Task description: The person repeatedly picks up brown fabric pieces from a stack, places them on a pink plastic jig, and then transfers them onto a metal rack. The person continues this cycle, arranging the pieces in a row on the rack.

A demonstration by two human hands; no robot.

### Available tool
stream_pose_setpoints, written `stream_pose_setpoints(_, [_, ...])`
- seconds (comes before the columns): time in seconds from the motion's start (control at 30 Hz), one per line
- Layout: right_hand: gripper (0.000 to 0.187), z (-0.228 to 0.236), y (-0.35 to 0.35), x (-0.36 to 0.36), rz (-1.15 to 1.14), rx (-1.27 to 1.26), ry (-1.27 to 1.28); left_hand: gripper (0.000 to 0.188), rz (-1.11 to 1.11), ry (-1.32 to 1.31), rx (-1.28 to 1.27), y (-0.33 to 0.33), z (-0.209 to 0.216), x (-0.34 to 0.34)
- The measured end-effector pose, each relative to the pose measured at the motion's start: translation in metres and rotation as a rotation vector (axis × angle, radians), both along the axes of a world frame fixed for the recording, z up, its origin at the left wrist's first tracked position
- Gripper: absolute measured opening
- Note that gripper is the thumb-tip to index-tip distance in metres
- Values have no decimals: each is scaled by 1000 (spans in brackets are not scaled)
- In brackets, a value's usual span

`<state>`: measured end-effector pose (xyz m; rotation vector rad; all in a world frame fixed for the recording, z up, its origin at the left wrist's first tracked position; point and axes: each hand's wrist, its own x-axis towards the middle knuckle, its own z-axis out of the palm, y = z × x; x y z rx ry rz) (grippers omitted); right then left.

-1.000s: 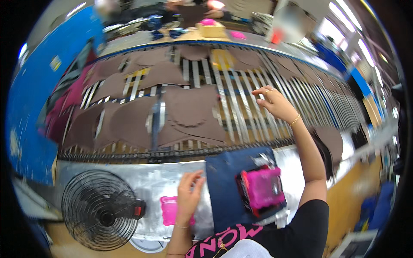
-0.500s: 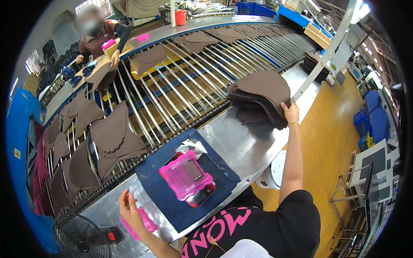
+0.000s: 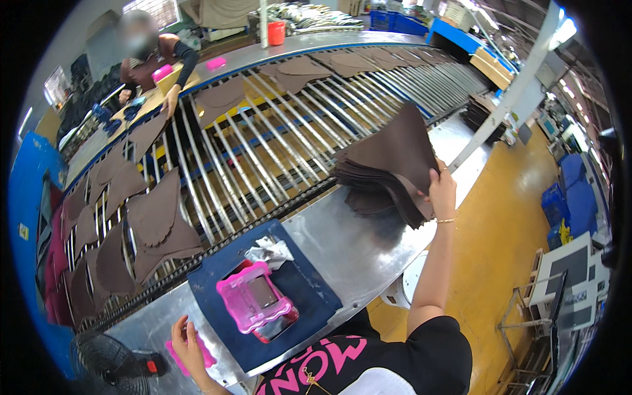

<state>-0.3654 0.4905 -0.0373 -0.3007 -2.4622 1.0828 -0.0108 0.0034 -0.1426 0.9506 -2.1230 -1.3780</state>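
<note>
At the right, my right hand (image 3: 442,195) pinches the edge of a dark brown cut piece (image 3: 403,143), which is raised and bent up. Below it lies a thick stack of similar brown pieces (image 3: 378,181) on the metal table. My left hand (image 3: 188,345) is at the lower left with its fingers apart, holding nothing. It hovers over or beside a small pink tray (image 3: 205,352); whether they touch I cannot tell. Between my hands, a pink scalloped frame (image 3: 253,299) rests over a red container on a dark blue mat (image 3: 304,280), with a crumpled white cloth (image 3: 271,252) beside it.
A roller conveyor (image 3: 289,141) runs beyond the metal table (image 3: 349,240), carrying several brown pieces (image 3: 153,207). A black fan (image 3: 108,362) stands at the lower left. Across the conveyor, a co-worker's hand (image 3: 170,102) touches a brown piece. A white post (image 3: 507,99) rises at the right.
My right hand has lifted the top brown piece, which lay flat on the stack before, so it now stands bent up. My left hand stays near the small pink tray. The view has shifted slightly.
</note>
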Motion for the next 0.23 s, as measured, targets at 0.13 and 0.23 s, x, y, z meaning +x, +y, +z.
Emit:
stream_pose_setpoints(0.13, [30,41,-57,12,423,-579,113,21,-15,-44,-13,2,-9,-2])
stream_pose_setpoints(0.23, [36,50,-104,17,711,-808,74,22,-62,-93,-22,3,-13,-8])
